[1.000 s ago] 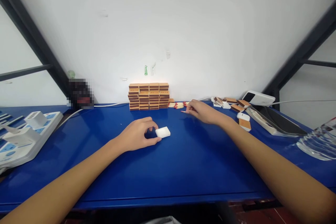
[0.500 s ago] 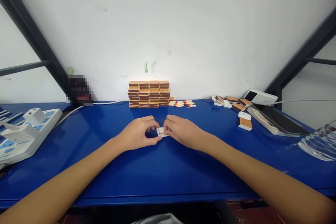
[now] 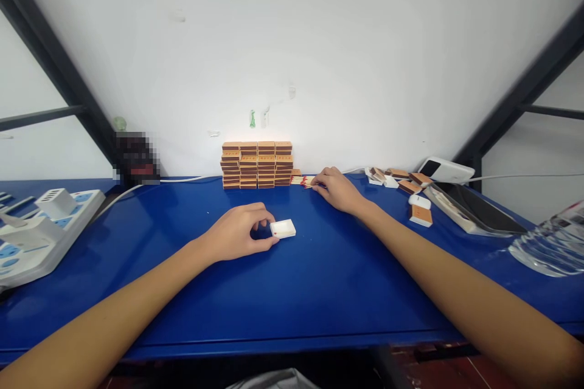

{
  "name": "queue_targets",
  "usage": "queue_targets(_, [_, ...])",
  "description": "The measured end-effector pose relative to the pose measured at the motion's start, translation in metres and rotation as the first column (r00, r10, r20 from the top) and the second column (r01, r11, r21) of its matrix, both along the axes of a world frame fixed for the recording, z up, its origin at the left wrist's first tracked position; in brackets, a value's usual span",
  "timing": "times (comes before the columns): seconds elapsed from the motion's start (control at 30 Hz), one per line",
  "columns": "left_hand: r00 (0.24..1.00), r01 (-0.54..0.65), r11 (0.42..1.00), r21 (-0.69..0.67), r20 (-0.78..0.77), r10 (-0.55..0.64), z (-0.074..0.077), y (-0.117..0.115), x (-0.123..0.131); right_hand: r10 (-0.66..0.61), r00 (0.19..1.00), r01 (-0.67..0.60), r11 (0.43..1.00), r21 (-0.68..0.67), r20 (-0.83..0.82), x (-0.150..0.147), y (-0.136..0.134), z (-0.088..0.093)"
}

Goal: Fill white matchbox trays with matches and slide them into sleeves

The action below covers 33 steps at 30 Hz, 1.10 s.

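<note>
A small white matchbox tray lies on the blue table, with a small reddish spot at its left end. My left hand grips the tray's left end between thumb and fingers. Farther back, my right hand is at the loose matches, its thumb and fingertips closed at their right end; whatever it pinches is too small to make out. Left of the matches stand stacked brown matchboxes in several layers.
On the right lie scattered matchboxes, another matchbox, a white power bank and a dark flat device. A white power strip is at the left. The white wall rises behind the table.
My right hand has left the tray and moved back and right to the matches. The tray's inside now shows. My left hand stays at its left end.
</note>
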<state>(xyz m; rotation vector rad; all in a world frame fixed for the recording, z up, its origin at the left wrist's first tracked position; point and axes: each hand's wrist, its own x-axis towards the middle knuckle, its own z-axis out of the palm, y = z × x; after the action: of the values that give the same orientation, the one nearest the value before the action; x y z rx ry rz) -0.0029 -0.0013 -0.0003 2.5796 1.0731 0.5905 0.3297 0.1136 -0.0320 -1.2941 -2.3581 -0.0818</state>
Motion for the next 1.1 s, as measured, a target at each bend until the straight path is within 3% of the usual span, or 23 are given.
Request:
queue_targets(0.37, [1.000, -0.006, 1.000, 0.002, -0.020, 0.006, 0.000, 0.000, -0.001, 0.086, 0.995, -0.088, 0.996, -0.019, -0.057, 0.000, 0.002, -0.005])
queue_targets(0.83, [1.000, -0.010, 1.000, 0.005, -0.026, 0.010, 0.001, 0.000, -0.001, 0.079, 0.996, -0.081, 0.996, -0.045, -0.042, -0.001, 0.001, -0.005])
queue_targets(1.1, [0.999, -0.021, 0.999, 0.033, -0.024, 0.022, 0.000, 0.001, 0.000, 0.117, 0.992, -0.119, 0.992, -0.052, -0.041, -0.014, -0.025, 0.013])
